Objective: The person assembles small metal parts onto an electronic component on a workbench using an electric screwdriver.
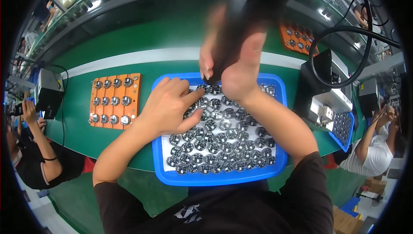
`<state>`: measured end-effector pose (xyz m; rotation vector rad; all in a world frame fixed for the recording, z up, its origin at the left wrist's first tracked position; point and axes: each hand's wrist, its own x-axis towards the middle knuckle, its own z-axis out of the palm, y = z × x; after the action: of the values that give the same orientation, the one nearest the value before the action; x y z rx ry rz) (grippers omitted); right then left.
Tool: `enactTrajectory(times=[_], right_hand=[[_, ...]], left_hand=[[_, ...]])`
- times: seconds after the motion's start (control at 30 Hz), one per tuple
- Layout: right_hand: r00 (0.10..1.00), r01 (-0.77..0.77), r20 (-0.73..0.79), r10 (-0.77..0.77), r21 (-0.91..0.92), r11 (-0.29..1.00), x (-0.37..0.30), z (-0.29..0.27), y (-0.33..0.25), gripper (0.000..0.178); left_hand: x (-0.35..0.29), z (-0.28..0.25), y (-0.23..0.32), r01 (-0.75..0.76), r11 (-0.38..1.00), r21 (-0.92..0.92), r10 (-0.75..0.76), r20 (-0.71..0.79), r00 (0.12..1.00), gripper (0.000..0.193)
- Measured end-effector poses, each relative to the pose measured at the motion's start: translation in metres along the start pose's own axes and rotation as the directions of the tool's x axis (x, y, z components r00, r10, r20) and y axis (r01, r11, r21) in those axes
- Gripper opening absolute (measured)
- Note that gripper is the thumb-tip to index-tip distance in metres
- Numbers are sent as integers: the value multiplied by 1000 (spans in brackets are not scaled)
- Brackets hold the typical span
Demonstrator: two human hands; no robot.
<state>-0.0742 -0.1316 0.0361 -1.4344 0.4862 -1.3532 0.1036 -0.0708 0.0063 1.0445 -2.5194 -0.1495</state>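
My right hand [245,68] is closed round a black cylindrical power tool [254,10], which looks like an electric screwdriver and is blurred. Its narrow lower end comes down by the far edge of a blue tray [155,148]. In the tray, rows of small round electronic modules [213,148] with dark centres and clear rims lie on a white liner. My left hand [167,107] rests over the tray's far left part, index finger and thumb apart. The index fingertip reaches the modules near the tool's tip; whether it presses on one is hard to see.
An orange fixture [115,107] holding similar modules lies at left; another orange fixture [297,38] is at far right. A grey-black machine [325,92] stands right of the tray, beside a looped black cable [316,40]. Other people work at both sides of the green bench [73,105].
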Motion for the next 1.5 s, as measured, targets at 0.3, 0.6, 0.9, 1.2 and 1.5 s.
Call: enactTrajectory(times=[0.3,0.6,0.9,1.2,1.5], right_hand=[[994,101,15,-106,214,972,1,0,24,69],[1000,28,1,-28,90,996,0,-2,23,82],[999,-13,30,11,69,997,-14,9,40,90],[996,68,54,-72,76,995,-11,1,26,66],[982,65,-179,-65,-3,998,-81,-61,-130,91]], left_hand=[[1,1,-3,8,1000,-6,-8,9,1000,41],[4,-1,0,30,999,-14,-29,28,999,41],[1,-5,5,39,998,-40,-38,8,999,34],[4,-6,19,55,998,-37,-54,21,998,37],[-1,-6,32,101,995,9,-101,6,995,46]])
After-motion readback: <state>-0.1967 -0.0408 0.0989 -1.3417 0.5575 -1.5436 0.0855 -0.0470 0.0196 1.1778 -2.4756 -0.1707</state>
